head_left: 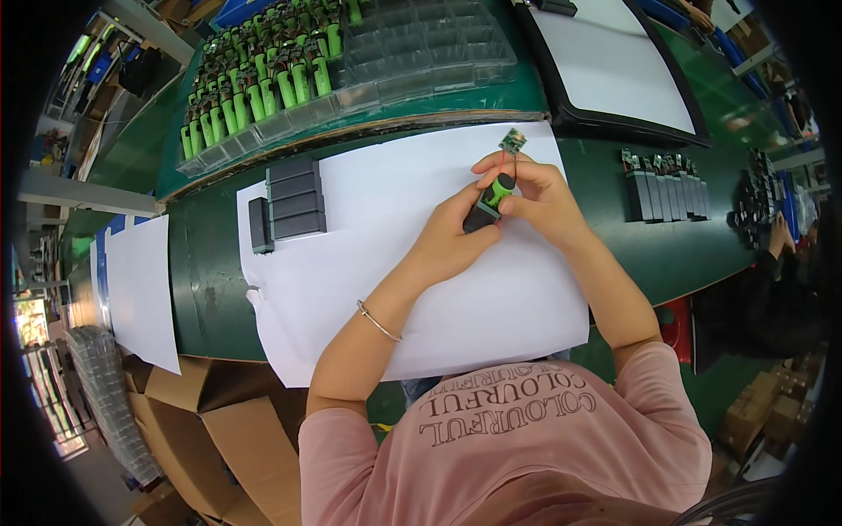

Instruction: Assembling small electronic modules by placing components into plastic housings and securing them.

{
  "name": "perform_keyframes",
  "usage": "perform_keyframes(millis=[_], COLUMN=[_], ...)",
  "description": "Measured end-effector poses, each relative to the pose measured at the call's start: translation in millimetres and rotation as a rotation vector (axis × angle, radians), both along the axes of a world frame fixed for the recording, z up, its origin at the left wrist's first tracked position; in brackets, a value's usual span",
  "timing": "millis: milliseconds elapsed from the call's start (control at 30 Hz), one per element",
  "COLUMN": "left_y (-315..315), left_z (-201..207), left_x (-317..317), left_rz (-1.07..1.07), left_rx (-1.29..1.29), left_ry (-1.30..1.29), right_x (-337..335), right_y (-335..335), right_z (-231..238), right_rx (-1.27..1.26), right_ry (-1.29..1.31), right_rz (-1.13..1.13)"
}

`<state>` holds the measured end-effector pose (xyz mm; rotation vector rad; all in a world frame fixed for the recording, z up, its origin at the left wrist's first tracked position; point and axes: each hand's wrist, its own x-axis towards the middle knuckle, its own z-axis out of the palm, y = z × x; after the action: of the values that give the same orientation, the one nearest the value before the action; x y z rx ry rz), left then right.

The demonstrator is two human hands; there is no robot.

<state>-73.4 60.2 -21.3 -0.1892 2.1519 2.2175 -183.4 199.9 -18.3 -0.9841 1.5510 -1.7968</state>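
Observation:
Over the white paper sheet (421, 307), my left hand (449, 235) is closed round a small black rectangular case (479, 219). My right hand (545, 200) pinches a green battery cell (500, 190) with a black end, at the mouth of that case. The cell looks partly inside the case; how deep is hidden by my fingers. Red and black wires run up from it to a small green circuit board (513, 140), which stands above my right fingers. Several black cases (296, 200) lie side by side on the paper's left part, with one more case (261, 225) beside them.
A clear divided tray (412, 83) at the back holds rows of green cells (254, 96). A black-rimmed white panel (614, 66) lies back right. Black cases with boards (667, 191) line up on the green table (605, 254). Far right, a co-worker's hand (780, 235). Cardboard boxes (219, 438) stand lower left.

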Motion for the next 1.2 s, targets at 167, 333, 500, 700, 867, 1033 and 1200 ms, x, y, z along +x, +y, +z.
perform_keyframes(millis=[167, 333, 500, 700, 867, 1033, 1200], left_y=[1.0, 3.2, 6.5, -9.6, -1.5, -3.0, 12.8], left_z=[3.8, 9.9, -2.6, 1.9, -10.5, -17.7, -11.9], left_x=[0.3, 0.7, -0.4, 4.1, -6.0, -5.6, -0.5], left_rz=[-0.035, -0.022, 0.05, 0.14, 0.209, -0.002, -0.161], left_rx=[0.26, 0.414, 0.294, 0.33, 0.27, 0.693, 0.492], left_ry=[0.008, -0.061, -0.033, 0.037, 0.069, 0.084, 0.153], right_x=[-1.3, 5.1, 10.6, 24.2, 31.7, 25.3, 20.6], right_y=[0.3, -1.4, -2.2, -10.9, -9.2, -2.3, 52.5], right_z=[-2.6, -2.6, -1.3, -2.3, -0.1, 7.8, 21.8], right_rx=[-0.083, -0.063, 0.014, 0.008, 0.132, 0.195, 0.452], right_ry=[-0.152, -0.007, 0.079, 0.242, 0.855, 0.927, 0.964], right_rz=[0.116, 0.066, 0.02, -0.181, -0.378, -0.374, -0.537])
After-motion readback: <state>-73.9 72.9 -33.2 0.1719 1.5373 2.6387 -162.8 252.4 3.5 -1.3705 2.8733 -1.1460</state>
